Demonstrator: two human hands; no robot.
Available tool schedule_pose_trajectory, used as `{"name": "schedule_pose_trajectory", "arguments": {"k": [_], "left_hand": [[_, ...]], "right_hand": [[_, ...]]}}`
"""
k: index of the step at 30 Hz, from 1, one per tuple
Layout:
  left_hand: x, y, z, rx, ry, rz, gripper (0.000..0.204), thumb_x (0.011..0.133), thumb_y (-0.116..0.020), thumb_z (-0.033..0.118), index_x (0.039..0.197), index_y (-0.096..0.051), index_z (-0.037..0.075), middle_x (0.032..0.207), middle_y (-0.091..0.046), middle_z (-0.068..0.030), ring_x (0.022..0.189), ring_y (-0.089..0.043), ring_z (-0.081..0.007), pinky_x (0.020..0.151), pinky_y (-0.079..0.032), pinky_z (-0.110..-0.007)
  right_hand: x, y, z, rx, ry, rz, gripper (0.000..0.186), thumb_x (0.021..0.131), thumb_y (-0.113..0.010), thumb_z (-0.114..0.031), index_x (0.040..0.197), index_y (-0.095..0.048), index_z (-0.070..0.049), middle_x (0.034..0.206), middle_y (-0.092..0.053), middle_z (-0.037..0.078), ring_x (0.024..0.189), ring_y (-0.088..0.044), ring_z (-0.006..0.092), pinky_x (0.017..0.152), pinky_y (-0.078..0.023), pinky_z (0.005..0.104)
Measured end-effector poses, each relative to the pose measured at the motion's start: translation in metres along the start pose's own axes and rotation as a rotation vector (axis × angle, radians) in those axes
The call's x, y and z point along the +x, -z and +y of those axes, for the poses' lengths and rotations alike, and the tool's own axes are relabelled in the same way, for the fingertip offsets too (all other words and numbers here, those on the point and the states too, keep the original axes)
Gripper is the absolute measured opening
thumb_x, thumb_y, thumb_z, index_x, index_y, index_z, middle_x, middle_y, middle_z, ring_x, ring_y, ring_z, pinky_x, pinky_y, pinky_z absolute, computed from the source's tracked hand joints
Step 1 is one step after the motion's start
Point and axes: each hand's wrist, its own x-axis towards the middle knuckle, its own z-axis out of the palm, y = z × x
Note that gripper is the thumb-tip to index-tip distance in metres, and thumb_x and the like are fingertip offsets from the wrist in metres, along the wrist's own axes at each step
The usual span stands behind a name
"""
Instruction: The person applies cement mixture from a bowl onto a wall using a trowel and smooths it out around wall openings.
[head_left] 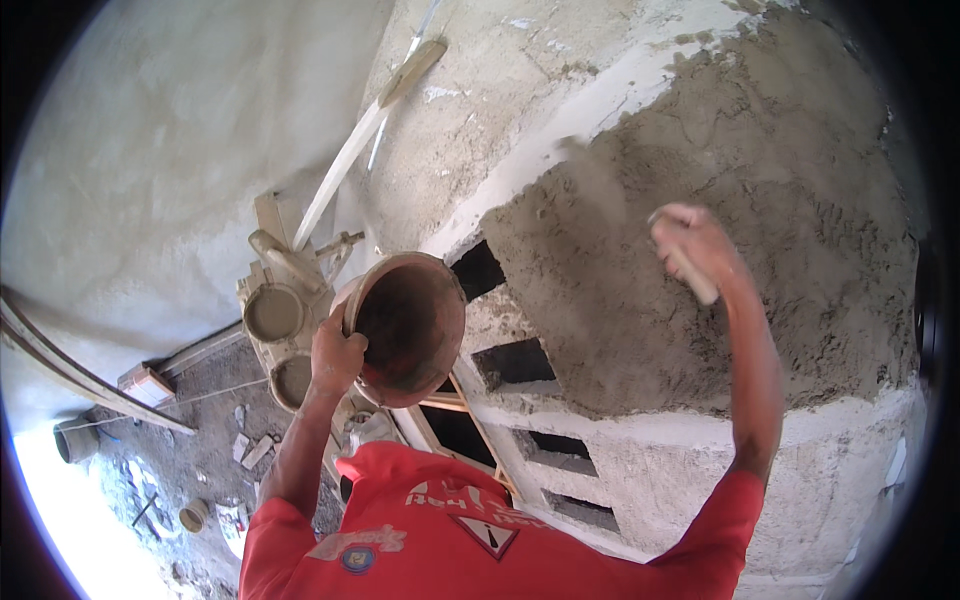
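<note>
My left hand (338, 355) grips the rim of a round, dull reddish bowl (405, 320), tilted so its dark, mortar-stained inside shows. My right hand (695, 245) is closed around a pale tool handle (703, 288); the rest of the tool is smeared by motion and hard to make out. Beyond it, a broad patch of rough grey mortar (760, 170) covers the wall, bordered by whitish plaster (520, 180). Square dark openings (510, 365) line the wall beside the patch.
Left of the bowl, grey-caked containers (273, 312) sit among boards. A long pale batten (320, 200) leans near a smooth wall (140, 150). Curved-looking rails (100, 380) and a string cross the lower left, over rubble ground (190, 460) with buckets (195, 515).
</note>
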Motion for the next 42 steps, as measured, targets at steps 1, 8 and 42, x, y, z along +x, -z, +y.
{"name": "schedule_pose_trajectory", "arguments": {"k": [1,8,42], "left_hand": [[-0.003,0.002,-0.003,0.033,0.002,-0.004,0.064,0.072,-0.055,0.007,0.136,-0.059,0.007,0.104,-0.07,-0.0275,0.103,-0.068,-0.0417,0.093,-0.05,-0.045],[-0.011,0.023,-0.022,0.031,0.079,0.052,0.069,0.066,-0.057,0.004,0.135,-0.06,0.003,0.109,-0.071,-0.0187,0.102,-0.066,-0.0283,0.096,-0.048,-0.037],[-0.014,0.023,-0.059,0.036,0.122,0.075,0.069,0.065,-0.057,0.006,0.133,-0.059,-0.003,0.108,-0.07,-0.0209,0.102,-0.066,-0.0315,0.095,-0.048,-0.038]], "right_hand": [[0.001,0.017,0.015,-0.016,0.028,0.161,0.045,0.093,-0.064,-0.017,0.135,-0.058,-0.001,0.078,-0.062,0.004,0.061,-0.058,0.0098,0.054,-0.051,0.0261],[-0.035,0.038,0.001,-0.065,0.144,0.499,0.052,0.096,-0.06,-0.029,0.141,-0.053,-0.003,0.087,-0.063,0.007,0.067,-0.058,0.0108,0.061,-0.051,0.0262],[0.001,0.015,0.0,-0.411,0.15,0.419,0.044,0.091,-0.065,-0.023,0.13,-0.061,-0.003,0.119,-0.067,0.023,0.112,-0.064,0.0386,0.094,-0.05,0.0437]]}}
